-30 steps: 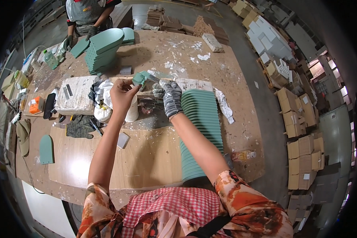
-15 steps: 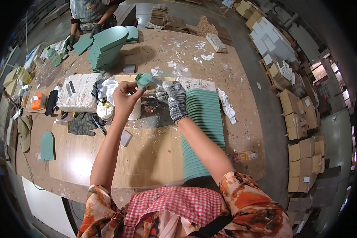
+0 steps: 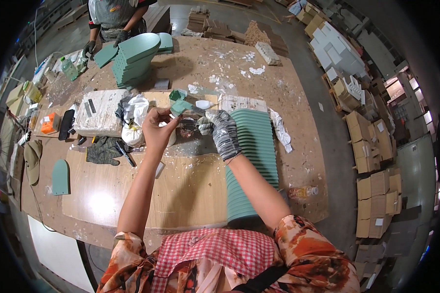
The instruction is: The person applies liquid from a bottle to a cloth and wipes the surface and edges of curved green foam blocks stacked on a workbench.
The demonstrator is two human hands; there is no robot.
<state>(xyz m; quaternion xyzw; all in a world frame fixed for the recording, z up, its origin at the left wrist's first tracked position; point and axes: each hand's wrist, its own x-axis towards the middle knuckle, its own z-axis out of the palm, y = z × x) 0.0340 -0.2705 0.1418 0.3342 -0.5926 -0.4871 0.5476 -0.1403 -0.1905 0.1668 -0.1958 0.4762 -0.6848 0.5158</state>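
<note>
My bare left hand point(image 3: 160, 124) pinches a small flat green-smeared piece point(image 3: 182, 107) between thumb and fingers. My right hand point(image 3: 223, 131), in a grey striped glove, is closed on a putty knife point(image 3: 196, 111); its grey blade points left and meets or nearly meets the green-smeared piece. Just beyond the fingers is a green-stained tub point(image 3: 178, 94), with a white nozzle-like item point(image 3: 204, 104) beside it. Under my right forearm runs a long row of stacked green round-ended boards point(image 3: 252, 168). A single green board point(image 3: 60, 177) lies far left.
A co-worker's gloved hands point(image 3: 118, 38) are at a stack of green boards point(image 3: 134, 58) across the table. Nearer lie a white-smeared block point(image 3: 100, 119), a dark glove point(image 3: 103, 150), a marker point(image 3: 125, 153) and a white rag point(image 3: 280, 129). A clear bottle point(image 3: 303, 192) lies at right.
Both hands have come slightly nearer and to the right. The green-smeared piece now shows apart from the tub behind it, and the knife blade has dropped lower.
</note>
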